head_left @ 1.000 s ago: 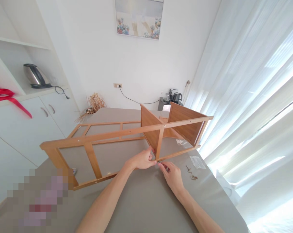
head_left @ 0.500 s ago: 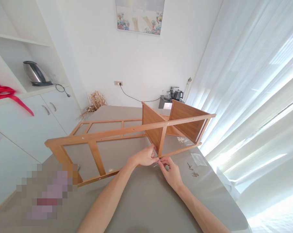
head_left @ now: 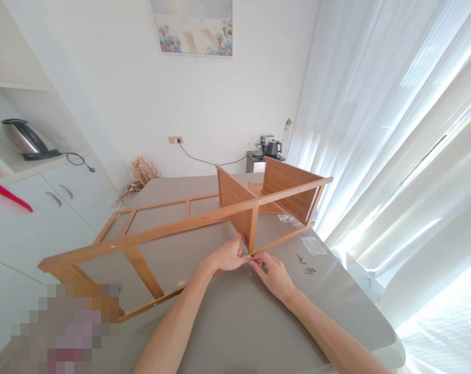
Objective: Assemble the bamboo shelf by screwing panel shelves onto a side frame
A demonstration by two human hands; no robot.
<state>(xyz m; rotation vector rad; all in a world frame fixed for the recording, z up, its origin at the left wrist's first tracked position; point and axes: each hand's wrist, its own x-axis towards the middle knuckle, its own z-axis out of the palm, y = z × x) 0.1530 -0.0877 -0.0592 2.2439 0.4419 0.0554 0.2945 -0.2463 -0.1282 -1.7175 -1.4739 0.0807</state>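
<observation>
A wooden shelf unit (head_left: 161, 232) lies on its side across the grey table, with two shelf panels between its rails. My left hand (head_left: 228, 255) is closed around the lower rail, where the upright crosspiece (head_left: 252, 228) meets it. Right beside it, the fingertips of my right hand (head_left: 272, 272) pinch a small thin metal piece (head_left: 251, 258) against that joint. The fingers partly cover the piece, so its exact kind is hidden. Several loose screws (head_left: 309, 270) lie on the table to the right of my right hand.
A clear plastic bag (head_left: 313, 245) lies near the right edge of the grey table (head_left: 235, 332). Dried stalks (head_left: 140, 174) stand past the far left corner. A coffee maker (head_left: 263, 148) is at the back by the curtain. The lower left is blurred out.
The view has turned, shifting the shelf unit left and tilting it slightly. Both hands stay at the same joint; less of the thin metal piece shows between the fingers now.
</observation>
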